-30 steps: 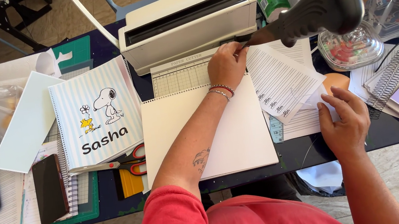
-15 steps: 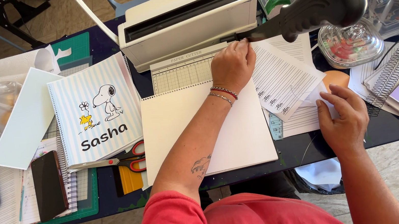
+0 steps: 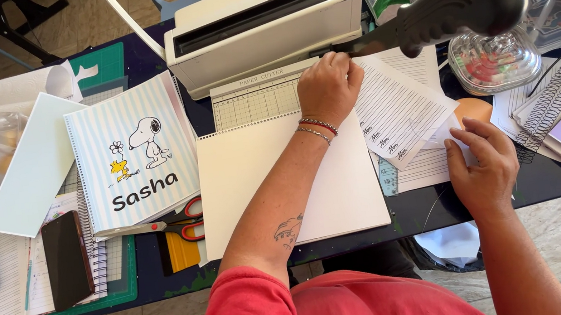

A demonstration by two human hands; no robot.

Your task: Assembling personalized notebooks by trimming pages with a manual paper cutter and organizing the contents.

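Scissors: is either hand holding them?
No: the red-handled scissors lie on the table under the striped notebook, apart from the left hand and right hand.

Single head-worn view, looking steeply down and forward across dark table [image 3: 167, 281]. Close range: own red-sleeved torso fills bottom edge, left hand [image 3: 326, 86] and right hand [image 3: 481, 163] mid-frame. Binding machine [image 3: 263, 26] at far edge, floor visible beyond. No second view, so no overlap.

Red shirt, beaded bracelets [image 3: 316, 129], forearm tattoo [image 3: 288, 228]
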